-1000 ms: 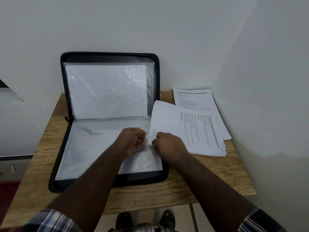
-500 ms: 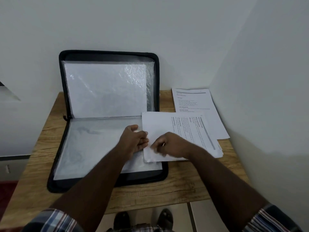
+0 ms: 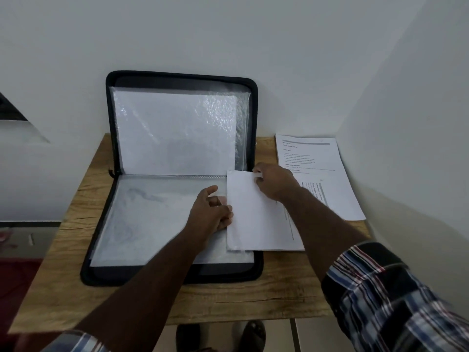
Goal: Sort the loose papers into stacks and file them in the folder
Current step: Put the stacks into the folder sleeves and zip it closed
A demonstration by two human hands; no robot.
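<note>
Left hand [image 3: 213, 214] grips the plastic sleeve [image 3: 157, 219] edge on the open folder [image 3: 177, 274], fingers curled on it. Right hand [image 3: 272, 182] pinches the sheet stack [image 3: 253, 219] at its twelve o'clock corner, stack overlapping the folder's three o'clock side. Risk: sheets snag the sleeve mouth and crumple, if it isn't held open.

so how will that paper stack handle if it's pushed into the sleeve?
Probably floppy: the paper stack is thin, and the right hand pinches its top edge. Sheets may fan apart; their edges look uneven. It likely slides easily on the glossy plastic sleeve.
</note>
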